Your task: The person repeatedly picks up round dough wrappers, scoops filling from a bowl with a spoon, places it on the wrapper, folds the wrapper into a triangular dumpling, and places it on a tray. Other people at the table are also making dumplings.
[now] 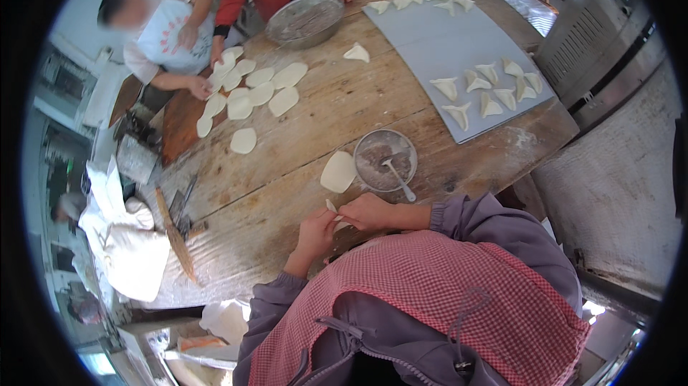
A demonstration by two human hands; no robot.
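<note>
My left hand (316,233) and my right hand (366,212) meet at the near edge of the wooden table, both pinching a piece of folded dough (338,218) between their fingers. What the dough holds inside is hidden. Just beyond them lies a flat dough wrapper (338,172), touching or close beside a round metal bowl (366,175) of ground filling. A metal spoon (399,179) rests in that bowl, its handle over the rim. Three-cornered folded dough pieces (476,80) stand in two groups on a grey board (441,47), and one more (357,53) sits on the wood.
Several flat wrappers (262,93) lie at the far left of the table (301,133), where two people reach in. A large metal basin (306,20) stands at the far edge. A whisk broom (176,233), a scraper-like tool and white cloth (134,257) lie at left.
</note>
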